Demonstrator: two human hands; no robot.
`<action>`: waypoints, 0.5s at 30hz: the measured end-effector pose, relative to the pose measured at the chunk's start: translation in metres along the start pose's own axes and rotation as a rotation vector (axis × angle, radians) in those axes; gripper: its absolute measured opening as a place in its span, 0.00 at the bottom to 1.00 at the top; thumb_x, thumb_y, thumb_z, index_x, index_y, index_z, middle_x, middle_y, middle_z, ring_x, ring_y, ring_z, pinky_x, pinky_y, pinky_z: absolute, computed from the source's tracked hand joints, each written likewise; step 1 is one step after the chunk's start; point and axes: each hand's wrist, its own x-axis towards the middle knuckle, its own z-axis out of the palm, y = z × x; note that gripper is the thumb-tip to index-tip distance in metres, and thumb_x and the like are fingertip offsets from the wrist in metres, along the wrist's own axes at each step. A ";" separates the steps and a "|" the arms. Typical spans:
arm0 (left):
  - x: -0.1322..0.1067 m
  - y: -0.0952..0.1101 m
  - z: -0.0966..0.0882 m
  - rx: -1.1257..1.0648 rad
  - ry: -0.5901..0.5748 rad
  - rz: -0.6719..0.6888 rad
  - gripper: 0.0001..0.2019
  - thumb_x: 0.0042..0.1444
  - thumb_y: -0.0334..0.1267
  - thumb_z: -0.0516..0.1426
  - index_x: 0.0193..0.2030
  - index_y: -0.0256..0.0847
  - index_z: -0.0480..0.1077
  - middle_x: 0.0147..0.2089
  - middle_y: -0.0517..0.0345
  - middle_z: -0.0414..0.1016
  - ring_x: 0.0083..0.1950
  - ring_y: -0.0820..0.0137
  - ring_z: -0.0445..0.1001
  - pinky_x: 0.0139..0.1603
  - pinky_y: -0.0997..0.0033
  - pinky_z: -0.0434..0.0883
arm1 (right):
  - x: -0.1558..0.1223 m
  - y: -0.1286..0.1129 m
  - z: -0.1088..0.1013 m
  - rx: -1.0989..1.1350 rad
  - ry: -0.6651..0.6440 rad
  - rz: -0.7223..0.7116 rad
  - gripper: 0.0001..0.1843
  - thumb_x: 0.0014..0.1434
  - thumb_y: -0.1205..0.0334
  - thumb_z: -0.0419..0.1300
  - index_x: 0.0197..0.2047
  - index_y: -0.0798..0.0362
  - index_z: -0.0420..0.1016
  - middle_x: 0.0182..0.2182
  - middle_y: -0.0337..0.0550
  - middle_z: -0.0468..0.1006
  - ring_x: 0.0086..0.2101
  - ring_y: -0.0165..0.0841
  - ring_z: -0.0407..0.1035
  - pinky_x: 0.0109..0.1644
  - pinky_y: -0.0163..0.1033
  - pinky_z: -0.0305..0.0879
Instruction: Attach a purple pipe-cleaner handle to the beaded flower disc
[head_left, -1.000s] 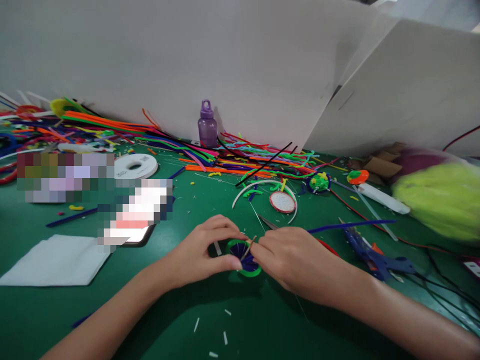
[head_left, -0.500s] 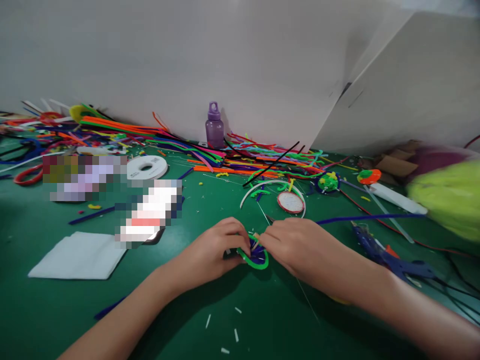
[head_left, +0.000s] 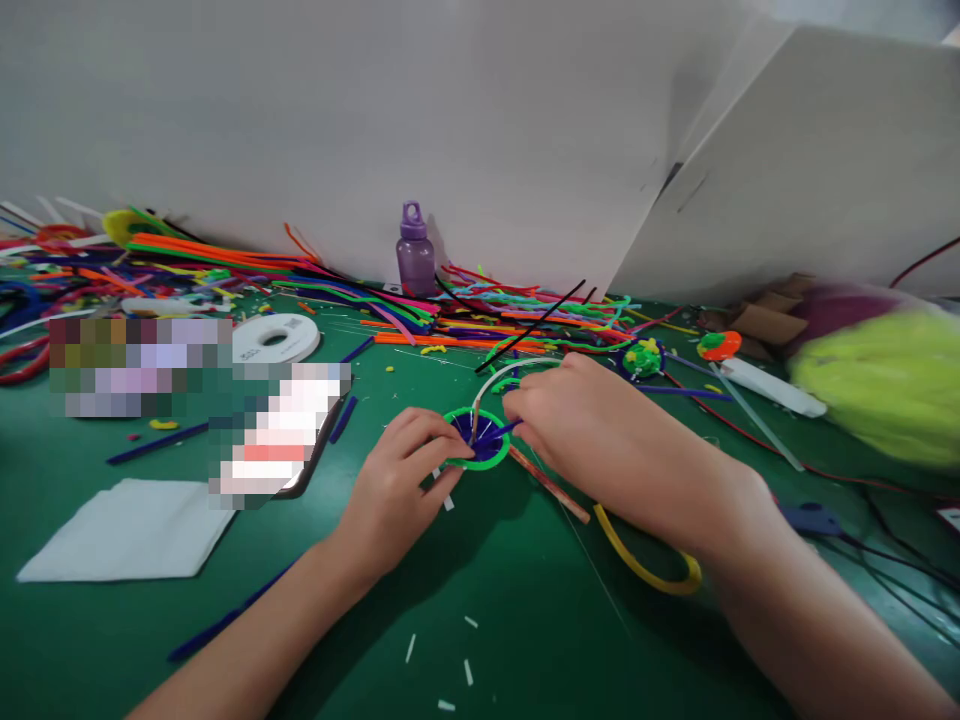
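Note:
My left hand (head_left: 401,475) is closed on the near left side of a small round piece with a green fuzzy rim (head_left: 491,463) and dark blue pipe cleaner inside. Pale spokes cross its middle, where a thin brownish strip also shows. A blue pipe cleaner (head_left: 493,434) runs from the centre of the piece to my right hand (head_left: 559,420), whose fingers pinch it. More blue pipe cleaner (head_left: 686,392) shows beyond that hand. Below the right hand lie a reddish-brown stick (head_left: 551,486) and a bent yellow pipe cleaner (head_left: 646,575). My right fingertips are partly hidden.
Coloured pipe cleaners (head_left: 315,275) lie piled along the wall beside a purple bottle (head_left: 415,255). On the left are a white spool (head_left: 276,342), a phone (head_left: 319,445) and a folded white cloth (head_left: 124,530). A blue-handled tool (head_left: 814,518) and yellow-green bag (head_left: 877,390) are at right.
Both hands and the round piece have moved up and left in view. The right hand has drawn apart from the piece, with blue pipe cleaner stretched between. The brown stick and yellow pipe cleaner are uncovered.

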 end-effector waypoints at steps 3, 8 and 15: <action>0.000 0.000 -0.001 -0.016 0.024 0.022 0.09 0.54 0.24 0.56 0.35 0.41 0.73 0.36 0.54 0.74 0.42 0.66 0.70 0.44 0.62 0.71 | -0.003 0.007 0.004 0.037 0.059 -0.051 0.13 0.60 0.69 0.53 0.24 0.55 0.70 0.23 0.41 0.73 0.25 0.30 0.62 0.34 0.40 0.47; 0.000 0.002 -0.001 -0.020 -0.001 0.058 0.11 0.53 0.21 0.55 0.36 0.40 0.72 0.37 0.54 0.74 0.43 0.66 0.70 0.44 0.62 0.71 | -0.005 0.014 0.005 0.085 0.080 -0.094 0.14 0.59 0.70 0.53 0.22 0.55 0.68 0.22 0.40 0.71 0.25 0.29 0.61 0.33 0.39 0.46; 0.002 0.005 0.000 0.014 -0.021 0.041 0.10 0.53 0.22 0.54 0.34 0.41 0.71 0.36 0.55 0.73 0.42 0.67 0.71 0.43 0.64 0.71 | 0.001 0.016 0.007 0.121 0.158 -0.163 0.12 0.58 0.72 0.54 0.24 0.56 0.69 0.22 0.39 0.69 0.24 0.30 0.59 0.34 0.39 0.46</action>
